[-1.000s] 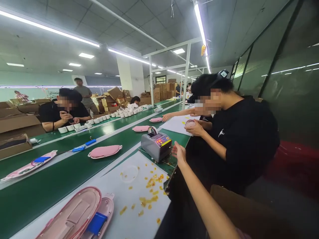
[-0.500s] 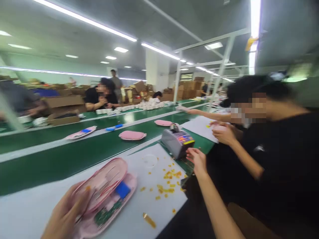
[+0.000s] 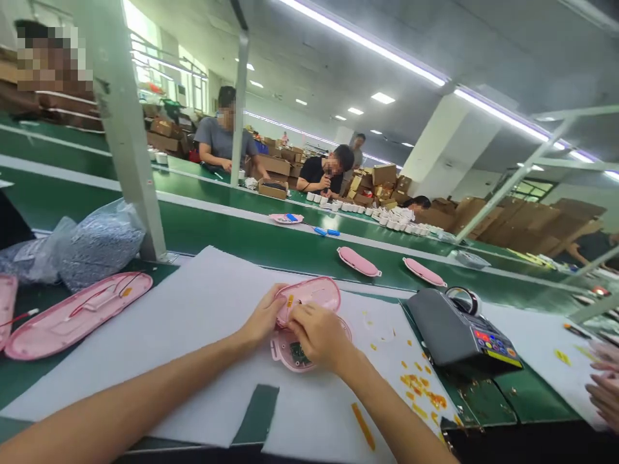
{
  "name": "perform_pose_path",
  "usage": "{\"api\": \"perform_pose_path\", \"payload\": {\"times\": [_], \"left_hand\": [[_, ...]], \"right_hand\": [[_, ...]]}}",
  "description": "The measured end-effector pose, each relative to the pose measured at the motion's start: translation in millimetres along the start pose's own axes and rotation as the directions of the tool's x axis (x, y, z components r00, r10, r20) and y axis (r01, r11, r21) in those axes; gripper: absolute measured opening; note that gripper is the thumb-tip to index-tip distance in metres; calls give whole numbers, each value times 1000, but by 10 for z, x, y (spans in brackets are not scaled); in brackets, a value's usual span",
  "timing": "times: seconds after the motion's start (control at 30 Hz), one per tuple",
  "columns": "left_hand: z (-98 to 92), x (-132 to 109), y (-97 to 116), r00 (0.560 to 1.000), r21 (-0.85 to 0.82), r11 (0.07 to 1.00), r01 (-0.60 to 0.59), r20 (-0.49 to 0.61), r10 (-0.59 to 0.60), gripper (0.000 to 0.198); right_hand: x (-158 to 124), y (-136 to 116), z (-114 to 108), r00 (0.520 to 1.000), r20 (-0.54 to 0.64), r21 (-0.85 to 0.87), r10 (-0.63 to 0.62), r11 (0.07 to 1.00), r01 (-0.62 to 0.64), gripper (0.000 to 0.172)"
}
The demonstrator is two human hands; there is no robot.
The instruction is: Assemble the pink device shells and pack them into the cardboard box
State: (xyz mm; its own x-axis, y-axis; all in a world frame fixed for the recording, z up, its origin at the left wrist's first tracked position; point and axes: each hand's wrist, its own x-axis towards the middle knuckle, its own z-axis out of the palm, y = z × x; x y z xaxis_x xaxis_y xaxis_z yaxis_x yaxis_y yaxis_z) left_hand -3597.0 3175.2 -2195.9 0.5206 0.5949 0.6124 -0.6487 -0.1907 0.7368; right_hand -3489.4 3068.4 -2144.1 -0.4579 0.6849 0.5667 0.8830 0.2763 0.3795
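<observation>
My left hand (image 3: 264,317) is closed on the edge of a pink plastic shell half (image 3: 325,293), tilted with its inside towards me. A small yellow tape piece (image 3: 290,301) shows inside that half. My right hand (image 3: 320,332) reaches across the front of it with fingertips pinched together at its inner side; whatever they pinch is hidden. Behind and below my right hand lies the other pink half (image 3: 280,353), holding a green circuit board (image 3: 297,352). Much of this lower half is covered by my hand.
A grey tape dispenser (image 3: 447,338) stands at right, beside scattered yellow tape pieces (image 3: 420,386) on white sheeting (image 3: 193,361). More pink shells (image 3: 358,261) lie on the green belt. Left are an open pink shell (image 3: 82,316), a bagged bundle (image 3: 104,245) and a post (image 3: 128,129). A co-worker's hands (image 3: 604,386) are far right.
My right hand has moved from beside the tape dispenser to the shell half, its fingers now pinched. My left hand still holds that half. The view has swung left.
</observation>
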Motion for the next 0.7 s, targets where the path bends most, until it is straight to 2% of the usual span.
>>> {"api": "perform_pose_path", "payload": {"times": [0.07,0.13,0.27,0.37,0.43,0.7], "left_hand": [[-13,4,-25,1000,22,1000,-19,13,19,38],[-16,1,-28,998,46,997,-60,31,58,36],[-20,-14,-21,991,58,991,-124,49,122,32],[-32,-21,-22,991,48,991,-126,53,123,31],[-41,-24,-19,991,35,991,-127,44,125,30],[-59,-20,-13,994,-10,994,-111,11,111,24]], "right_hand": [[-69,11,-14,994,-24,132,106,986,-102,21],[-129,1,-43,966,-28,276,258,931,-241,19],[-147,-48,-30,910,76,435,406,808,-397,20],[-98,-82,26,884,80,374,461,808,-455,22],[-64,-93,52,884,60,313,464,832,-458,24],[-16,-137,62,883,100,256,459,845,-469,26]]}}
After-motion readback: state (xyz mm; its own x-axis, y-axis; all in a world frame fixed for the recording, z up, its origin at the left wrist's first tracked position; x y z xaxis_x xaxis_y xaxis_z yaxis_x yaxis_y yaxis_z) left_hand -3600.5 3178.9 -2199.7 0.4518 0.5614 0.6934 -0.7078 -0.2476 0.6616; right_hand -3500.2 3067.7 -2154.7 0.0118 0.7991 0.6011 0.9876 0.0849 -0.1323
